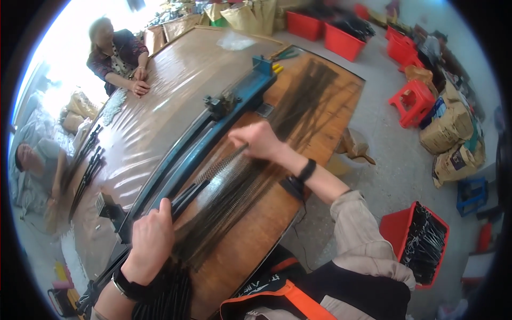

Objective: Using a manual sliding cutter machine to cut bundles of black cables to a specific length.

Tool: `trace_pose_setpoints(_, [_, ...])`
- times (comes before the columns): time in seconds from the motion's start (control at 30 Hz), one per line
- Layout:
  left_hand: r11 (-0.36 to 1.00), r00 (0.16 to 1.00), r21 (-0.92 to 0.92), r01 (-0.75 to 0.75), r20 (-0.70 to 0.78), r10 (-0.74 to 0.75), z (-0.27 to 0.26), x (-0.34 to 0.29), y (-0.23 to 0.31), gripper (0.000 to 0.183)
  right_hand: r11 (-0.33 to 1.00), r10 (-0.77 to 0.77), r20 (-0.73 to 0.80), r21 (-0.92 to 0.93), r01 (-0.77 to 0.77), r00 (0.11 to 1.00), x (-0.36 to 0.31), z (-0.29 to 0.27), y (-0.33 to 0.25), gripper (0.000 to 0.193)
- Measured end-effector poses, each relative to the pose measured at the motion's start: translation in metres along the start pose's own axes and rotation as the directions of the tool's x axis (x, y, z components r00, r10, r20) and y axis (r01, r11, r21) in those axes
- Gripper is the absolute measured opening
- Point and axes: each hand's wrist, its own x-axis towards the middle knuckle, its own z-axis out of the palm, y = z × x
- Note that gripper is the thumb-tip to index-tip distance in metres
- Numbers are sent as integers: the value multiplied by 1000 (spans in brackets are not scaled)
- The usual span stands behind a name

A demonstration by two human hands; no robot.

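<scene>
My left hand (153, 240) is closed low on the bench, thumb uppermost, around dark rods (188, 199) that stick out beyond it toward the middle. Farther up, my right hand (257, 141) is closed on one end of a long thin coil spring (220, 165), which slants down toward the rods. Where the spring's other end meets them is hard to make out. Beneath both hands lies a bundle of similar long springs (226, 213). Just left of them runs a long blue metal fixture (184, 152) with a clamp-like block (221, 105) near its far end.
Dark thin rods (306, 96) cover the wooden bench's (325, 114) far part. A plastic-covered table (170, 88) adjoins, with one person (114, 58) at its far side and another (40, 160) at left. A red bin (413, 242) of black parts and a red stool (413, 101) stand at right.
</scene>
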Motion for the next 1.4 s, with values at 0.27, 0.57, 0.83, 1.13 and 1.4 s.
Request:
trace_pose_setpoints(0.27, [979,979,-54,197,60,-194,10,-72,-7,15,995,-81,183,74,69,980,-13,37,-42,31])
trace_pose_setpoints(0.57, [935,946,-229,271,241,-215,40,-142,-12,14,971,-229,505,176,161,832,-25,79,-142,39])
trace_pose_setpoints(0.83, [911,931,-263,317,269,-247,72,-177,-47,15,882,-298,528,472,17,796,-27,85,-168,27])
trace_pose_setpoints(1.13, [894,963,-368,256,182,-201,117,-188,-48,19,872,-401,437,453,189,805,-34,96,-194,35])
trace_pose_setpoints(1.4, [890,958,-356,287,82,-276,133,-189,-54,29,904,-365,486,390,177,794,-37,97,-203,51])
